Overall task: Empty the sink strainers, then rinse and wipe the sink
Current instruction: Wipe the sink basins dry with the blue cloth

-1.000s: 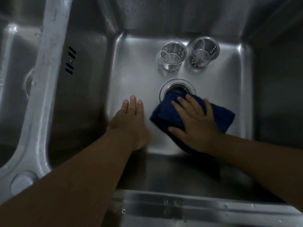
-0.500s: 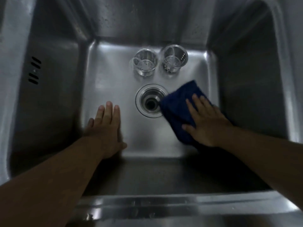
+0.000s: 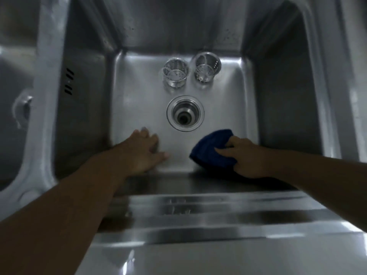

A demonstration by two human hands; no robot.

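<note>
The right hand grips a bunched dark blue cloth against the floor of the stainless steel sink near its front right corner, while the left hand lies flat and open-fingered at the front left. Two perforated steel strainer baskets stand upright near the back wall, behind the open round drain. Wiping well probably means spreading the cloth flatter, pressing evenly, and working overlapping passes into corners and toward the drain.
</note>
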